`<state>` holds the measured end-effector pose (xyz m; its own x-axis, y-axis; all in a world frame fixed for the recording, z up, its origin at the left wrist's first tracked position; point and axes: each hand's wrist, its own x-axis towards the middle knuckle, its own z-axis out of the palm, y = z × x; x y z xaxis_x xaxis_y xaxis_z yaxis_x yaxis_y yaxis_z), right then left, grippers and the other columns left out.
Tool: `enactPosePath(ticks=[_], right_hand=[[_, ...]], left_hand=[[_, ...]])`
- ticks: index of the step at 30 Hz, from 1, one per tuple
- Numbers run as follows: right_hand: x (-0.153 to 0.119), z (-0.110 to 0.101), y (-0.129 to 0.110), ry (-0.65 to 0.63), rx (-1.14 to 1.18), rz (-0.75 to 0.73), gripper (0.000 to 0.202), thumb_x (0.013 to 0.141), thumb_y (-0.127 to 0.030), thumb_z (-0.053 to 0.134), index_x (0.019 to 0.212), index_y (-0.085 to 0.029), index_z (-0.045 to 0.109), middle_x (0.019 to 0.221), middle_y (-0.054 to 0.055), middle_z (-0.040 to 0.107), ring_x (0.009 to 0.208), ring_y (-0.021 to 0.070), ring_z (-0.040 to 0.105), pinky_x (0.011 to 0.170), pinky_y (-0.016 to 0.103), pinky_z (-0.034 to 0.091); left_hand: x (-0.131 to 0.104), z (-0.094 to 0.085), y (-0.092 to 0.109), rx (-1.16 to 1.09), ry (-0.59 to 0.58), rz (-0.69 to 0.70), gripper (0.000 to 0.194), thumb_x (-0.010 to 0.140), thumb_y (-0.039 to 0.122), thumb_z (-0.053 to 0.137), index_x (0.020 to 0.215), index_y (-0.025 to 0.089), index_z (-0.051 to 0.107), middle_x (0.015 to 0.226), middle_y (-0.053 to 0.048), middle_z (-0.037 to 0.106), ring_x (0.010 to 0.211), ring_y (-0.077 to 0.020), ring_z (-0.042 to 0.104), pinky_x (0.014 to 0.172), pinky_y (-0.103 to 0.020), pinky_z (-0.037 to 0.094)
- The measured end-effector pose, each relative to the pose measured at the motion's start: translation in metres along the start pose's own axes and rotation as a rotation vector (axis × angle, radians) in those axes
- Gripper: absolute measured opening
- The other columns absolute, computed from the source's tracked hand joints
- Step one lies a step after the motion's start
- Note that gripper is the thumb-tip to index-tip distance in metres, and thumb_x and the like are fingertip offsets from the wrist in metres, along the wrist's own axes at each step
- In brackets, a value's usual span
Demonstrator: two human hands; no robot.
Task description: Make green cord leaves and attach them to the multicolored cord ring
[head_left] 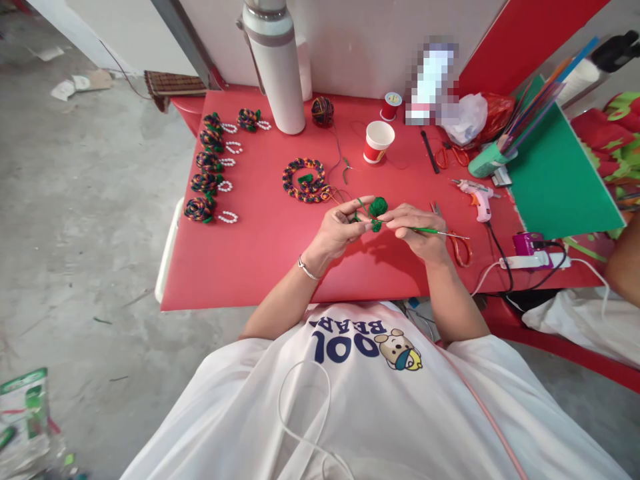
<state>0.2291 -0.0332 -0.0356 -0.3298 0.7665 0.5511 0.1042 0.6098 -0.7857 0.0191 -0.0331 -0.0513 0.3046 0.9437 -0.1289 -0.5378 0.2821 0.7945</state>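
Observation:
My left hand [341,230] pinches a small green crochet piece [376,226] over the red table, with green yarn running over its fingers. A crochet hook [425,230] with a green handle lies in the closed fingers of my right hand [417,230], its tip at the green piece. Just beyond the fingertips sits a green yarn ball [379,206]. A multicoloured braided ring [304,180] with a green-tipped piece inside lies to the left of my hands.
Multicoloured yarn flowers [199,209] with bead loops line the left of the red table [240,267]. A white bottle [277,73], a paper cup [379,141] and a dark yarn ball [323,111] stand behind. A glue gun [480,198], pliers [461,250] and a power strip [533,261] are at right.

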Motion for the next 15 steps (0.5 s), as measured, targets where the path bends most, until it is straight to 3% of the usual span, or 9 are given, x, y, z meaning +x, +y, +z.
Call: enactPosePath(ticks=[5,11,15], right_hand=[[0.002,-0.009,-0.008,-0.075,-0.056,-0.011,0.013,0.094,-0.046,0.078,0.103,-0.039,0.085,0.108,-0.001,0.086,0.093,0.0214,0.078,0.088,0.044,0.062],[0.006,-0.018,-0.009,-0.103,-0.024,0.024,0.022,0.095,-0.052,0.075,0.097,-0.033,0.086,0.101,0.003,0.086,0.090,0.0221,0.079,0.088,0.044,0.062],[0.004,-0.011,-0.003,-0.097,0.102,0.085,0.025,0.095,-0.054,0.074,0.095,-0.032,0.085,0.098,0.004,0.085,0.088,0.0218,0.079,0.084,0.042,0.064]], left_hand=[[0.000,-0.001,0.001,0.033,0.010,-0.028,0.070,0.054,0.021,0.096,0.122,0.015,0.081,0.070,0.001,0.073,0.045,-0.0018,0.036,0.045,-0.023,0.020],[0.000,-0.003,0.000,0.023,-0.030,-0.044,0.066,0.056,0.021,0.094,0.120,0.013,0.081,0.072,0.001,0.070,0.046,-0.0013,0.034,0.045,-0.023,0.021],[-0.001,-0.001,-0.002,0.018,-0.067,-0.043,0.061,0.057,0.024,0.095,0.116,0.015,0.082,0.068,0.003,0.067,0.045,-0.0013,0.033,0.045,-0.022,0.021]])
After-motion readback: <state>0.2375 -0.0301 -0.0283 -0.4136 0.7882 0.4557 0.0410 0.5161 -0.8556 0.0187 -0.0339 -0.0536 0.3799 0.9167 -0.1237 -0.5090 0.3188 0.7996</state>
